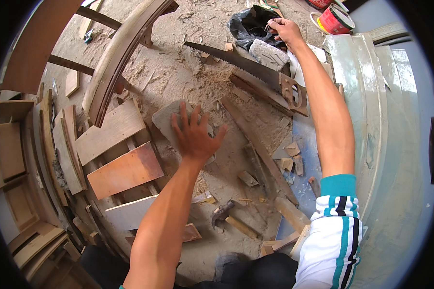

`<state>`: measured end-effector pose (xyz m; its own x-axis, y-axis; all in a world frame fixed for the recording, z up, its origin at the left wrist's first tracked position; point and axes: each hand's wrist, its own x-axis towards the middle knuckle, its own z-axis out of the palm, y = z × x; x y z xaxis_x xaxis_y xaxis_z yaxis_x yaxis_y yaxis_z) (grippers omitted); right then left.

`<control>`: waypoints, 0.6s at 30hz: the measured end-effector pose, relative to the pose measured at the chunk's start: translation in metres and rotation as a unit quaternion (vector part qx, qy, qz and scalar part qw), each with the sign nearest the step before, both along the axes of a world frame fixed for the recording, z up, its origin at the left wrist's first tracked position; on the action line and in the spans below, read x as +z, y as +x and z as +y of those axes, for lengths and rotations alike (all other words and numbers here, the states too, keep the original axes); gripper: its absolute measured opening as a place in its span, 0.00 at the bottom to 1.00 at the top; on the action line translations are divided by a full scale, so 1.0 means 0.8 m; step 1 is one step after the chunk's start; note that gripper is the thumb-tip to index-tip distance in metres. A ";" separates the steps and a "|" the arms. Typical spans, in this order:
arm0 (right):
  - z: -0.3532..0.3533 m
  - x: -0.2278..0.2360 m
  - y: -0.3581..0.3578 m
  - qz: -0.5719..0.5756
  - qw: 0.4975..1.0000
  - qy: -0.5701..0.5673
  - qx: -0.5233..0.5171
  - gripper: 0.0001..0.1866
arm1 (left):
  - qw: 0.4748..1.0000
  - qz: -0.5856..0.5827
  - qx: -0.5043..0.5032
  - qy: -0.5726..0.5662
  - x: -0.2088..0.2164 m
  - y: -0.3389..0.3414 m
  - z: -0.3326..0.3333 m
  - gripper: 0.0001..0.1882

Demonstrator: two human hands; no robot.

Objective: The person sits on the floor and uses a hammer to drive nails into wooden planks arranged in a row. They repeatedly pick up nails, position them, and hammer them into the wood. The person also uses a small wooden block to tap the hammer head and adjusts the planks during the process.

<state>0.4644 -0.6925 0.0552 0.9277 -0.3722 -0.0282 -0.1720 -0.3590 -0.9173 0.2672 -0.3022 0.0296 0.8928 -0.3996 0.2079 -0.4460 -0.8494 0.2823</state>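
Note:
My left hand (196, 134) rests palm down with its fingers spread on a flat grey stone block (165, 117) on the dusty floor. Far out at the upper right, my right hand (288, 32) is closed in a pinch at the edge of a black plastic bag (243, 24). Whatever its fingertips hold is too small to make out. Just below that hand lies a pale, rough block (269, 54). A handsaw (246, 67) with a wooden handle lies between my hands, its blade tip pointing to the upper left.
A hammer (235, 219) lies near my feet. Wooden slats (125, 171) and a curved wooden rail (125, 53) are on the left. Small wood offcuts (289, 156) lie on a blue sheet, with glass-like panes (361, 96) to the right. A red bucket (335, 20) stands at the far right.

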 end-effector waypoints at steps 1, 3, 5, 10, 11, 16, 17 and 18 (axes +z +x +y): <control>0.004 -0.006 -0.002 0.009 1.000 -0.005 -0.028 0.15 | 1.000 0.004 0.001 0.002 0.000 0.000 0.002 0.31; 0.011 -0.015 -0.001 0.028 0.996 -0.014 -0.079 0.15 | 1.000 0.011 0.005 0.006 -0.001 0.001 0.001 0.31; 0.021 -0.028 0.005 0.038 0.991 -0.019 -0.129 0.16 | 1.000 0.021 0.008 0.004 0.000 0.001 0.003 0.32; 0.024 -0.040 0.020 0.047 0.968 0.013 -0.247 0.13 | 1.000 0.026 0.007 -0.016 0.002 -0.001 0.004 0.32; 0.027 -0.038 0.020 0.055 0.965 0.026 -0.256 0.13 | 0.999 0.026 0.007 -0.017 0.001 -0.002 0.006 0.32; 0.035 -0.017 -0.011 -0.016 0.989 0.108 -0.096 0.12 | 1.000 0.002 0.001 -0.031 -0.003 -0.011 0.003 0.32; 0.057 -0.004 -0.022 -0.016 0.991 0.120 -0.049 0.13 | 1.000 0.002 0.007 -0.020 -0.005 -0.009 0.008 0.32; 0.076 0.010 -0.038 0.017 0.996 0.091 0.014 0.14 | 1.000 0.002 0.011 -0.010 -0.006 -0.008 0.013 0.32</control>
